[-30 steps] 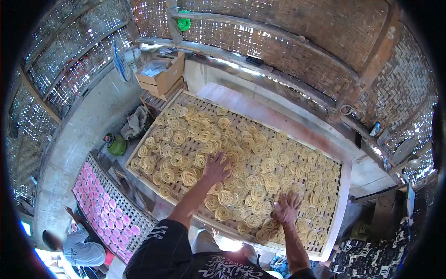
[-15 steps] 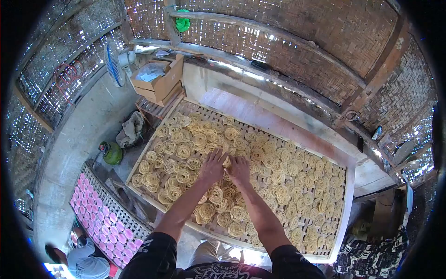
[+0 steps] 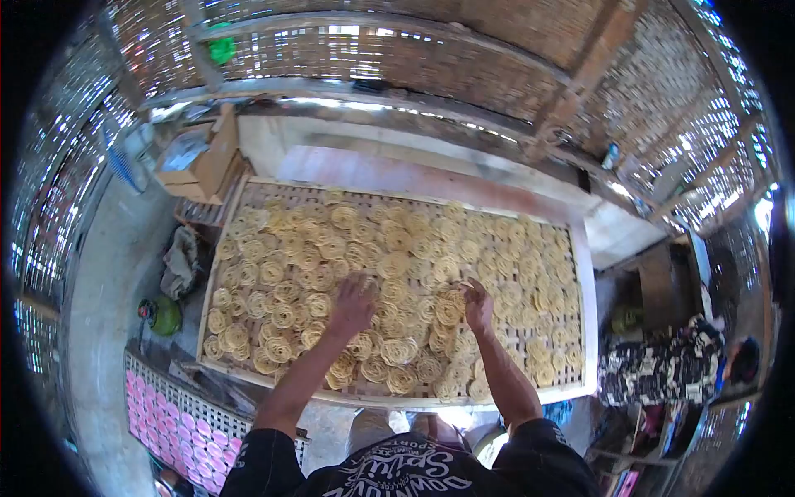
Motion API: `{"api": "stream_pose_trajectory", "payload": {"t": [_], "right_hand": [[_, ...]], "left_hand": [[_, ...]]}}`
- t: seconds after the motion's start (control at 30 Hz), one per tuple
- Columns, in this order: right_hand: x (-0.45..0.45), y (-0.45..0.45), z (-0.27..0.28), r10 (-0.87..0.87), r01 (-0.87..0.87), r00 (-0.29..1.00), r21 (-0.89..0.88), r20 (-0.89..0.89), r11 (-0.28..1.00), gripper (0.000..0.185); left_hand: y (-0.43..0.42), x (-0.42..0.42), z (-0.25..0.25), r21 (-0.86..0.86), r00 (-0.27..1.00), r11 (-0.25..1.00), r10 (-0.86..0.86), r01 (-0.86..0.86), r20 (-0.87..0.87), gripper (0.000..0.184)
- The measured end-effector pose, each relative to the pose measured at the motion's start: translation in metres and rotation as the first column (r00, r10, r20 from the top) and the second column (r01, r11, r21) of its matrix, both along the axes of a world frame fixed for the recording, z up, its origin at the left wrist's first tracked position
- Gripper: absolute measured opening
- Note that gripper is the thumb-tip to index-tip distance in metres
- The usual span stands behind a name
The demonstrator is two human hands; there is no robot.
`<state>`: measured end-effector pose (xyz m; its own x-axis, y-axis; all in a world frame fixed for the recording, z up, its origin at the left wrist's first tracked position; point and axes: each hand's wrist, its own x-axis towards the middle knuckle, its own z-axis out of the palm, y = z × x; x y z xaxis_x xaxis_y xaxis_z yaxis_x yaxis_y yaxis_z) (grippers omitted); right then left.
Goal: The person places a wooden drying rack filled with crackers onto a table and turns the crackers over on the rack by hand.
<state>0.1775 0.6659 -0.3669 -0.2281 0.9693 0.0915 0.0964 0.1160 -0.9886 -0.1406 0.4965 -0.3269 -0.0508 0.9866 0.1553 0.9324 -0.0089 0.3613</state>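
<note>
Many pale yellow, rose-shaped noodle coils (image 3: 400, 351) lie over a large woven bamboo tray (image 3: 385, 396) with a wooden frame. My left hand (image 3: 354, 308) is over the middle of the coils, its fingers stretched forward and slightly blurred. To the right, my right hand (image 3: 478, 308) is low over the tray with bent fingers, thumb and forefinger a little apart. A noodle coil (image 3: 450, 310) lies just left of its fingertips. I see nothing held in either hand, though whether the fingertips touch coils is unclear.
A slatted tray (image 3: 277, 445) of pink discs stands lower left, near a green gas cylinder (image 3: 166, 316). A cardboard box (image 3: 199, 170) and blue fan (image 3: 122, 166) are at back left. A low wall (image 3: 273, 137) runs behind; a black-and-white patterned garment (image 3: 662, 364) is at right.
My hands were close together at the middle of the coils; now they are apart, the right one farther right. The camera view has turned rightward, and the person at lower left is mostly out of sight.
</note>
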Motion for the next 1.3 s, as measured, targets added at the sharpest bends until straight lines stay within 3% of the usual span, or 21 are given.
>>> {"api": "stream_pose_trajectory", "payload": {"t": [0.1, 0.13, 0.23, 0.27, 0.33, 0.37, 0.4, 0.47, 0.53, 0.57, 0.67, 0.73, 0.9, 1.03, 1.17, 1.2, 1.27, 1.3], "right_hand": [[0.043, -0.011, 0.033, -0.156, 0.160, 0.945, 0.008, 0.287, 0.987, 0.034], [0.055, -0.009, 0.029, -0.270, 0.265, 0.961, 0.068, 0.065, 0.962, 0.036], [0.120, -0.010, 0.036, -0.477, 0.504, 0.833, -0.029, 0.280, 0.863, 0.035], [0.140, -0.014, 0.038, -0.439, 0.481, 0.772, 0.030, 0.461, 0.876, 0.030], [0.168, -0.030, 0.044, -0.542, 0.422, 0.526, 0.352, 0.656, 0.835, 0.028], [0.178, -0.037, 0.045, -0.588, 0.337, 0.381, 0.485, 0.713, 0.807, 0.027], [0.178, -0.043, 0.047, -0.749, 0.348, 0.313, 0.664, 0.584, 0.662, 0.029], [0.167, -0.063, 0.095, -0.282, 0.218, 0.473, 0.199, 0.835, 0.955, 0.035], [0.157, -0.079, 0.075, -0.126, -0.013, 0.508, 0.153, 0.852, 0.988, 0.046], [0.154, -0.091, 0.042, -0.237, -0.157, 0.504, 0.358, 0.831, 0.921, 0.054], [0.152, -0.099, 0.074, -0.168, -0.062, 0.356, 0.203, 0.919, 0.977, 0.070], [0.172, -0.093, 0.073, -0.136, -0.140, 0.307, 0.186, 0.942, 0.973, 0.074], [0.203, -0.082, 0.093, -0.031, -0.150, 0.242, 0.069, 0.970, 0.986, 0.077], [0.216, -0.064, 0.068, -0.112, -0.107, 0.366, 0.162, 0.924, 0.981, 0.074], [0.222, 0.011, 0.062, -0.389, 0.074, 0.445, 0.400, 0.806, 0.914, 0.067], [0.222, 0.027, 0.056, -0.370, 0.086, 0.389, 0.366, 0.844, 0.927, 0.066], [0.217, 0.052, 0.046, -0.318, 0.107, 0.274, 0.300, 0.907, 0.948, 0.063], [0.214, 0.052, 0.043, -0.267, 0.009, 0.326, 0.280, 0.907, 0.960, 0.062]], "left_hand": [[0.011, 0.065, 0.000, -0.049, 0.998, 0.998, -0.041, 0.044, 0.057, 0.071], [0.017, 0.080, -0.005, -0.135, 0.998, 0.990, -0.027, 0.034, 0.048, 0.078], [0.028, 0.114, -0.009, -0.052, 0.998, 0.999, 0.009, -0.006, 0.062, 0.076], [0.029, 0.118, -0.006, -0.070, 0.995, 0.997, -0.018, 0.025, 0.099, 0.075], [0.041, 0.118, -0.011, 0.007, 0.936, 0.980, -0.189, 0.196, 0.298, 0.071], [0.045, 0.120, -0.014, 0.050, 0.883, 0.963, -0.262, 0.264, 0.391, 0.070], [0.048, 0.125, -0.008, 0.065, 0.865, 0.954, -0.294, 0.294, 0.407, 0.066], [0.055, 0.133, 0.021, 0.108, 0.929, 0.959, -0.282, 0.263, 0.240, 0.067], [0.071, 0.143, 0.015, 0.126, 0.959, 0.961, -0.262, 0.248, 0.111, 0.075], [0.076, 0.142, -0.001, 0.063, 0.976, 0.976, -0.210, 0.206, 0.059, 0.078], [0.094, 0.137, -0.019, -0.114, 0.993, 0.990, -0.090, 0.081, -0.074, 0.090], [0.093, 0.139, -0.003, -0.265, 0.994, 0.964, -0.026, -0.003, -0.105, 0.098], [0.086, 0.159, -0.012, -0.237, 0.993, 0.971, 0.004, -0.032, -0.118, 0.108], [0.092, 0.171, -0.002, -0.158, 0.999, 0.987, -0.009, 0.001, -0.045, 0.110], [0.098, 0.181, -0.006, -0.206, 0.973, 0.962, -0.203, 0.178, -0.111, 0.101], [0.098, 0.192, 0.012, -0.123, 0.981, 0.978, -0.177, 0.166, -0.085, 0.082], [0.105, 0.193, -0.008, 0.020, 0.976, 0.979, -0.200, 0.202, -0.083, 0.066], [0.106, 0.188, -0.015, 0.089, 0.974, 0.972, -0.209, 0.217, -0.091, 0.058]]}}
